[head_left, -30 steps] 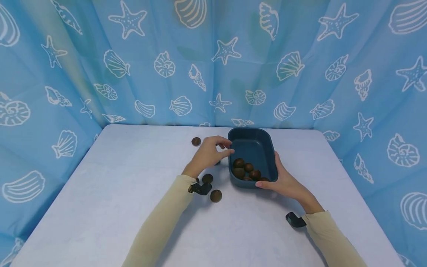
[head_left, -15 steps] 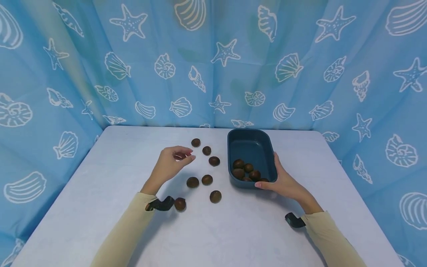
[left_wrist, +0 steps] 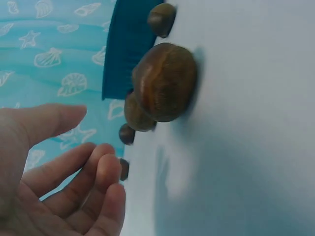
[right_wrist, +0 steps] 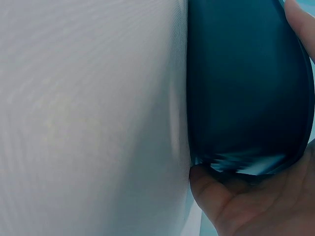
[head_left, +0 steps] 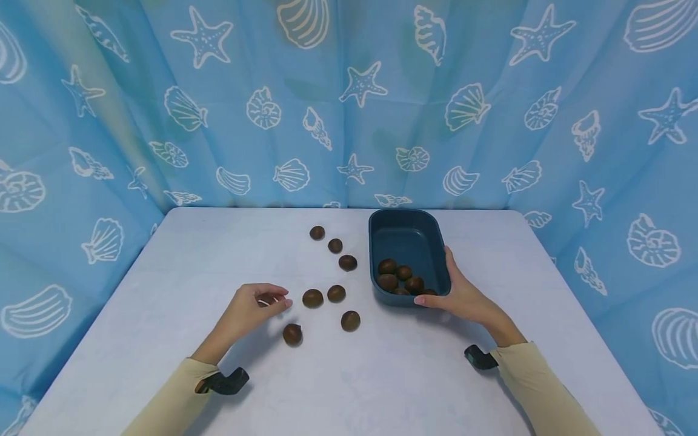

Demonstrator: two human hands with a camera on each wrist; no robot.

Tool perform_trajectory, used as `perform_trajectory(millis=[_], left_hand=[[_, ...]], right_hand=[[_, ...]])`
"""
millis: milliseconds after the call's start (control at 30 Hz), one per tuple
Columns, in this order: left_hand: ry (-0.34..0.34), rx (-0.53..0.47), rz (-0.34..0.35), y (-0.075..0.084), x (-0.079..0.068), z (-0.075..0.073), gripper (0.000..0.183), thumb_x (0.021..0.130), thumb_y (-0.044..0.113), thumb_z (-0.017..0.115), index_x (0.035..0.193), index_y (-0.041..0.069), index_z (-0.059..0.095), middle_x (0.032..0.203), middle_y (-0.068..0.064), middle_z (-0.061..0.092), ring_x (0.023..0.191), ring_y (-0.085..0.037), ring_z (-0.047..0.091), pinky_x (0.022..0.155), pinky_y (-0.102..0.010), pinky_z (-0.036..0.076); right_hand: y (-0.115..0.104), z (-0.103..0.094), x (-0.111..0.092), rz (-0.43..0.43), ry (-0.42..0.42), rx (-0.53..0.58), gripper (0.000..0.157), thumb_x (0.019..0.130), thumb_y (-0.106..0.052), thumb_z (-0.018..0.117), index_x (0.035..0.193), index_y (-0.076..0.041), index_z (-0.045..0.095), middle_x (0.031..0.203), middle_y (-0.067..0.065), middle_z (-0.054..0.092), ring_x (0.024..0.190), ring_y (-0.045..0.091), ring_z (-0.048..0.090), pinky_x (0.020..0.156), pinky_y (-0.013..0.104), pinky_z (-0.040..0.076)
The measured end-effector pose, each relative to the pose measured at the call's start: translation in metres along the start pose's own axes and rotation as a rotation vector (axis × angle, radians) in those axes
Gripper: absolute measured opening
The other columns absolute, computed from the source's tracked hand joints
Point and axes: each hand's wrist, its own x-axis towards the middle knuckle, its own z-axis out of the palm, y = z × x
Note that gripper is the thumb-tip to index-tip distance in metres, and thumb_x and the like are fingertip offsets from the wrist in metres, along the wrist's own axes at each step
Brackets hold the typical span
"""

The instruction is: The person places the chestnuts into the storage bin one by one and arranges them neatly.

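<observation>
My left hand hovers over the table with its fingers loosely bent and nothing between thumb and fingertips. Just right of it lie a chestnut and a nearer chestnut; in the left wrist view, a large chestnut sits beyond the fingertips, apart from them. My right hand grips the dark blue rectangular container at its near right corner, thumb on the rim. Inside, several chestnuts are gathered at the near end. The right wrist view shows the container's outer wall between thumb and fingers.
More chestnuts lie left of the container: one chestnut near the table's far edge, another close to the container, another nearer the front. A white cloth covers the table. A blue shell-print curtain hangs behind.
My left hand has moved from the container's left rim leftward and nearer, past the loose chestnuts, uncovering several of them. The right hand and container have stayed in place.
</observation>
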Motion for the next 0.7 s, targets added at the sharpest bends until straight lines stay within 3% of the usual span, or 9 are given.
perform_trajectory(millis=[233, 433, 700], left_hand=[[-0.104, 0.009, 0.066, -0.01, -0.015, 0.003, 0.032, 0.089, 0.026, 0.08, 0.113, 0.004, 0.077, 0.093, -0.002, 0.075, 0.084, -0.011, 0.069, 0.074, -0.023, 0.057], [-0.193, 0.05, 0.09, -0.007, -0.023, 0.004, 0.044, 0.084, 0.03, 0.086, 0.116, 0.002, 0.075, 0.095, -0.001, 0.075, 0.086, -0.012, 0.068, 0.073, -0.023, 0.056], [-0.233, 0.111, 0.092, -0.001, -0.028, 0.006, 0.045, 0.078, 0.025, 0.091, 0.114, 0.004, 0.074, 0.097, 0.0, 0.075, 0.087, -0.011, 0.068, 0.076, -0.026, 0.056]], right_hand=[[-0.001, 0.0, 0.0, -0.001, 0.002, -0.001, 0.138, 0.083, -0.048, 0.084, 0.161, -0.025, -0.027, 0.175, 0.018, -0.009, 0.159, 0.052, 0.008, 0.118, 0.076, 0.024], [-0.001, 0.0, -0.001, -0.004, 0.001, 0.004, 0.137, 0.083, -0.048, 0.083, 0.162, -0.025, -0.027, 0.175, 0.019, -0.009, 0.158, 0.053, 0.008, 0.117, 0.077, 0.023], [-0.003, 0.0, -0.001, -0.013, 0.002, 0.009, 0.137, 0.083, -0.046, 0.084, 0.162, -0.025, -0.027, 0.175, 0.019, -0.009, 0.158, 0.053, 0.007, 0.117, 0.077, 0.022]])
